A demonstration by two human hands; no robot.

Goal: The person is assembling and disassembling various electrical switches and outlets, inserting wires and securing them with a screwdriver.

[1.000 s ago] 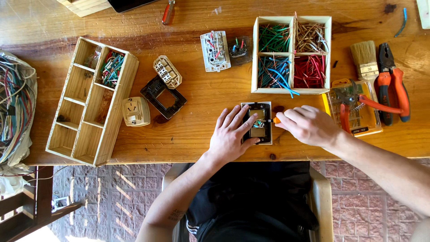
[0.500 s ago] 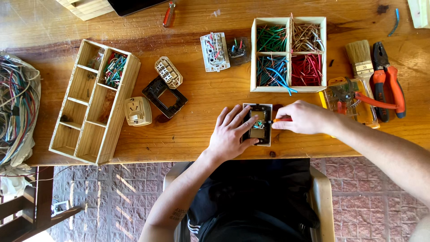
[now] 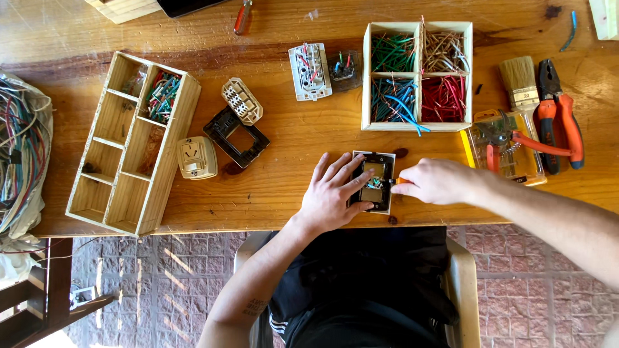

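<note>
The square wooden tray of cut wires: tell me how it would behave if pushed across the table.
The wooden tray looks rigid, flat-based, so it would probably slide, not tip. Blue wires overhanging its front wall are loose and might snag or spill.

A clear plastic case [image 3: 509, 151] with yellow trim lies near the tabletop's [image 3: 277, 187] right front edge, and a dark screen corner [image 3: 187, 6] shows at the back edge.

Sunlit wooden workbench over a brick-paved floor.

I see warm light on the wooden table [image 3: 271, 26]; below its edge, the reddish paving floor [image 3: 148, 283], a pale chair [image 3: 461, 290], dark wooden furniture [image 3: 39, 303] at left.
</note>
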